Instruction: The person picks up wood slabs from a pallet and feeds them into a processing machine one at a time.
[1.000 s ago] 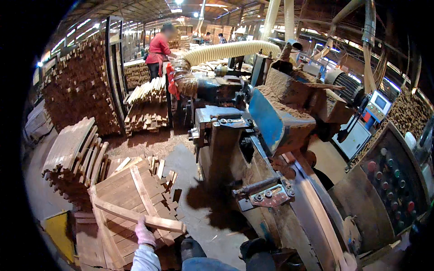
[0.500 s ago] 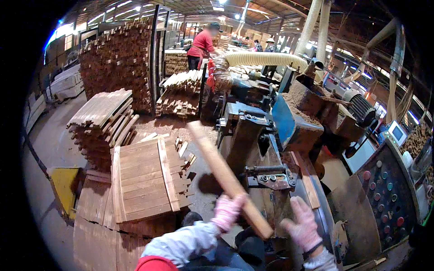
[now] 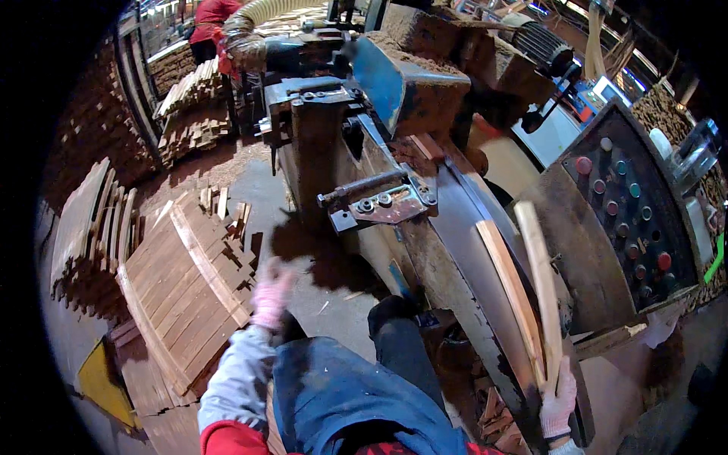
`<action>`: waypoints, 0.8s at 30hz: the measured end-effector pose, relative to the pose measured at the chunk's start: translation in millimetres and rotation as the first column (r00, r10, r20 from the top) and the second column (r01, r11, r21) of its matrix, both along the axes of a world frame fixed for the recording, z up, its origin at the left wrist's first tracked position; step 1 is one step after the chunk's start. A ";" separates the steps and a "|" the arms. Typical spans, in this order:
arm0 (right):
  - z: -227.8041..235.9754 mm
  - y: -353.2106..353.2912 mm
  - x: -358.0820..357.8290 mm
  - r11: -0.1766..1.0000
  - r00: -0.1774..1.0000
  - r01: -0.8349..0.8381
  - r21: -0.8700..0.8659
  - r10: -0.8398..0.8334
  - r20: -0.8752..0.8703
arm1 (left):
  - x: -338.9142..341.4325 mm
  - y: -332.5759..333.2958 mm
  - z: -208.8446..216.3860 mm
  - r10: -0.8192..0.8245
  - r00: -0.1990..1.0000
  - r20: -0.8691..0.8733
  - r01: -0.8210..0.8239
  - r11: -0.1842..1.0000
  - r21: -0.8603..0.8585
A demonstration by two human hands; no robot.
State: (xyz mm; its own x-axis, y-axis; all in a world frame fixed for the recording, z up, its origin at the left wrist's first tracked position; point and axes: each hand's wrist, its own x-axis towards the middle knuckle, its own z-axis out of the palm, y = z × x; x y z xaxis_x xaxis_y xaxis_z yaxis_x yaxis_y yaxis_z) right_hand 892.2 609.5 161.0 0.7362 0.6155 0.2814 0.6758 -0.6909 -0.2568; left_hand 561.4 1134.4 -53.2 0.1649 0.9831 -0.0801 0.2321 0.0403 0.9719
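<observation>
My right hand point(image 3: 560, 402), in a pale pink glove, is closed around the near end of a wooden strip point(image 3: 540, 280) that slants up over the machine bed. Just left of it, a second wooden strip point(image 3: 506, 288) lies lengthwise on the metal bed point(image 3: 455, 201); its near end meets the held strip close to my fingers. My left hand point(image 3: 271, 297), gloved too and slightly blurred, is empty with its fingers apart. It hovers by the right edge of a stack of boards point(image 3: 171, 265) that has two light strips across its top.
A clamp-like metal bracket point(image 3: 383, 201) sits over the bed, with a blue machine guard point(image 3: 379, 83) beyond. At right stands a slanted button panel point(image 3: 622, 205). Another board pile point(image 3: 83, 227) is at far left, near a yellow metal piece point(image 3: 106, 387). A person in red point(image 3: 212, 23) stands behind.
The wooden strip has gone from my left hand to my right, across to the right side of the bed. My left hand has moved left, toward the boards. The view has tilted down and right.
</observation>
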 end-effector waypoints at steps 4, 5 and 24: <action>-7.8 84.6 22.9 0.952 0.998 -0.031 0.305 0.044 -0.034 | -212.6 57.6 -81.1 0.343 0.667 -0.662 -0.379 0.920 0.095; -15.9 107.5 37.0 0.913 0.995 -0.076 0.400 0.093 -0.022 | -253.3 47.0 -91.9 0.446 0.506 -0.739 -0.457 0.864 0.209; 3.0 157.8 -20.5 0.890 0.890 -0.456 -0.005 0.456 0.029 | -388.0 -35.6 -82.1 0.278 0.264 -0.924 -0.825 0.561 -0.067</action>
State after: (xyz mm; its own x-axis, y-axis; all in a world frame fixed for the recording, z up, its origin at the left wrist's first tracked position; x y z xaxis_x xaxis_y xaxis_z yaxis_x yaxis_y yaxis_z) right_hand 871.7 767.3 164.0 0.3667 0.8807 0.2998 0.9232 -0.3047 -0.2340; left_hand 173.4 1098.8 -135.2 -0.8074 0.5353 -0.2480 0.5140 0.8446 0.1497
